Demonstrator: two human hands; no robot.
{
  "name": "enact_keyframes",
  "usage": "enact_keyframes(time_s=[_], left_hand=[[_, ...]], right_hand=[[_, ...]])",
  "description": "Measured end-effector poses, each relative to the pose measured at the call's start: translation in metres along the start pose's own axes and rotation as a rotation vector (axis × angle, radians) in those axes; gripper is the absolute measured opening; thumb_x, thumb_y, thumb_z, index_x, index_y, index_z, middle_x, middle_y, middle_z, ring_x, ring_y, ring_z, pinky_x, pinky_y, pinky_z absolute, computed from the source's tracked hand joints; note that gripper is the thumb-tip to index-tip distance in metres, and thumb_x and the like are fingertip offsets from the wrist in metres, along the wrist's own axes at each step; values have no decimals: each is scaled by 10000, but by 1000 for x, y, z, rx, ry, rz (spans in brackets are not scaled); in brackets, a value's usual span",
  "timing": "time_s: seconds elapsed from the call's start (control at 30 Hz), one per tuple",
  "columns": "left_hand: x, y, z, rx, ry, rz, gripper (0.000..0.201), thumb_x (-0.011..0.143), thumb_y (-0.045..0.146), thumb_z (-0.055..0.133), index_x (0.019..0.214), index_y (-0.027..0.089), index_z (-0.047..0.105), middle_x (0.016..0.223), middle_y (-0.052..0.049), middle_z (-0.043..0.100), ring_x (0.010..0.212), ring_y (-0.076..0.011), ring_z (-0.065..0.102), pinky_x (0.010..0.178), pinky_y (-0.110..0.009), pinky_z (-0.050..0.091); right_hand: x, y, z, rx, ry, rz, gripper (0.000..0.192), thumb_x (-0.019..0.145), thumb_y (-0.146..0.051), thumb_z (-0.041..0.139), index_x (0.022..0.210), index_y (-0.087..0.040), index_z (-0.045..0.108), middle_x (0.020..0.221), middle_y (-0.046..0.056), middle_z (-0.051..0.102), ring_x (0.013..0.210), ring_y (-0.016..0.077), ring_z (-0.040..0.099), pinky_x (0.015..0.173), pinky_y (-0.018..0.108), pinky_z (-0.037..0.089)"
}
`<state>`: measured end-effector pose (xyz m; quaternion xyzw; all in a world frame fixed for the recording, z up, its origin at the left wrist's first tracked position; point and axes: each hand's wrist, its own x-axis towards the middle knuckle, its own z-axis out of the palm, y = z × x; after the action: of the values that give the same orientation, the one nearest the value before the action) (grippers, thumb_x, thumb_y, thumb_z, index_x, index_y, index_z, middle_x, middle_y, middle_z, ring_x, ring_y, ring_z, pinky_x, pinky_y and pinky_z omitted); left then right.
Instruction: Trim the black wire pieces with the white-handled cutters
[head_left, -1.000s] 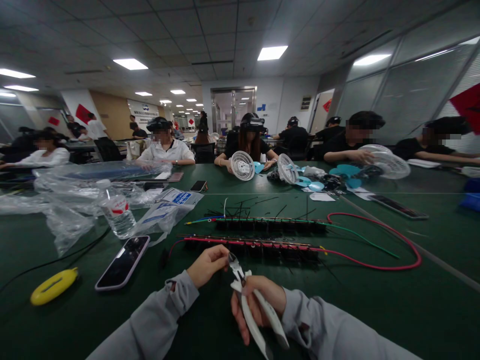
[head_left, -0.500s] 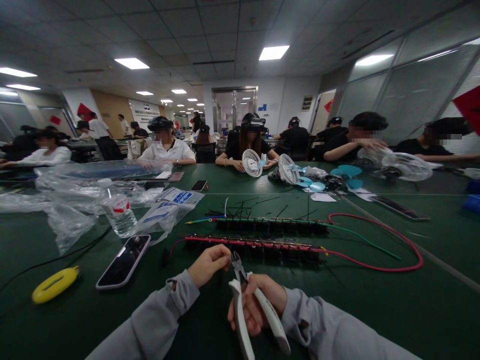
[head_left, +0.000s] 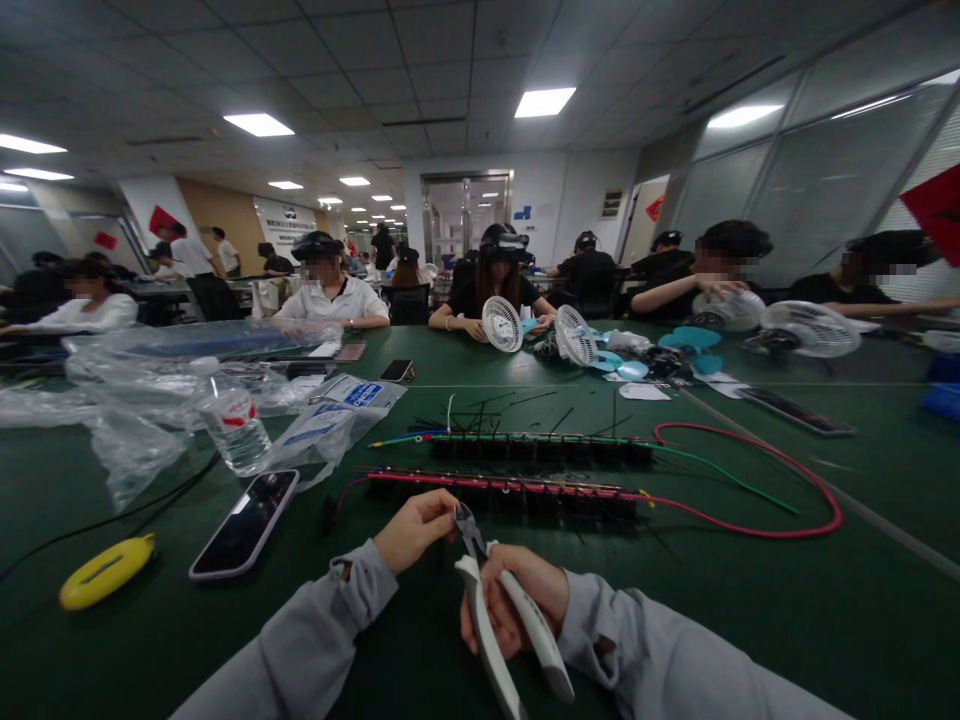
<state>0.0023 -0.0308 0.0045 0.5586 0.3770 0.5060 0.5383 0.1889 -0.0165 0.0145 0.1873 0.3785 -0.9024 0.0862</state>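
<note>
- White-handled cutters [head_left: 501,610] sit clenched in the right hand [head_left: 517,598], fingers wrapped round both handles, the dark metal nose pointing up and away from the wearer.
- Pinched fingertips of the left hand [head_left: 415,529] meet the cutter nose; whatever they grip is too small to make out.
- Grey sleeves cover both forearms, which rest low over the green table [head_left: 750,620] at the near edge.
- Just beyond the hands lies a long black terminal strip [head_left: 510,492] with a red wire [head_left: 750,530] running along it and looping wide to the right.
- Behind it, parallel, lies a second black strip [head_left: 540,445] carrying a green wire [head_left: 720,475], with thin black offcuts scattered about.
- Left of the hands, a smartphone [head_left: 244,523] lies face up; further left, near the table edge, sits a yellow oval object [head_left: 106,571].
- A clear water bottle [head_left: 229,415] stands behind the phone among crumpled plastic bags [head_left: 127,400].
- Across the table, people in headsets handle small white fans [head_left: 501,323], with blue fan blades [head_left: 694,340] lying beside them; another phone [head_left: 396,371] lies mid-table.
</note>
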Motion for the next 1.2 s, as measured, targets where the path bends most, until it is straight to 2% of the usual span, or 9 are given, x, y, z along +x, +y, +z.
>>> enact_keyframes(time_s=[0.17, 0.43, 0.73, 1.0, 1.2], left_hand=[[0, 1, 0, -7, -1, 2, 280, 721, 382, 689, 777, 125, 591, 733, -21, 608, 635, -112, 535, 604, -235, 418], [0, -2, -1, -21, 1, -2, 292, 719, 391, 688, 784, 123, 594, 732, -17, 609, 632, -108, 530, 601, -230, 413], [0, -1, -1, -24, -13, -9, 281, 721, 378, 690, 781, 120, 594, 728, -19, 611, 635, -111, 536, 608, -233, 413], [0, 0, -1, -24, -14, -15, 283, 709, 375, 701, 773, 122, 591, 729, -15, 611, 634, -110, 535, 611, -234, 411], [0, 1, 0, -21, -14, -17, 283, 713, 377, 697, 768, 121, 591, 731, -21, 612, 633, -112, 535, 608, -235, 409]], right_hand=[[-2, -1, 3, 2, 0, -11, 483, 621, -351, 305, 742, -2, 617, 575, 130, 575, 396, 88, 401, 360, 197, 262], [-1, 1, 0, 1, 24, 31, 510, 596, -344, 324, 808, 7, 628, 685, 146, 618, 449, 85, 464, 416, 185, 334], [-2, -1, 2, -8, 27, 16, 466, 607, -348, 333, 745, -20, 634, 569, 108, 582, 404, 82, 432, 368, 180, 287], [-2, -2, 5, 3, 41, 17, 466, 597, -339, 337, 753, -17, 637, 638, 123, 610, 423, 71, 437, 381, 170, 298], [-2, -2, 6, 11, 44, 12, 463, 595, -340, 319, 708, -18, 631, 593, 121, 589, 403, 72, 411, 365, 176, 279]])
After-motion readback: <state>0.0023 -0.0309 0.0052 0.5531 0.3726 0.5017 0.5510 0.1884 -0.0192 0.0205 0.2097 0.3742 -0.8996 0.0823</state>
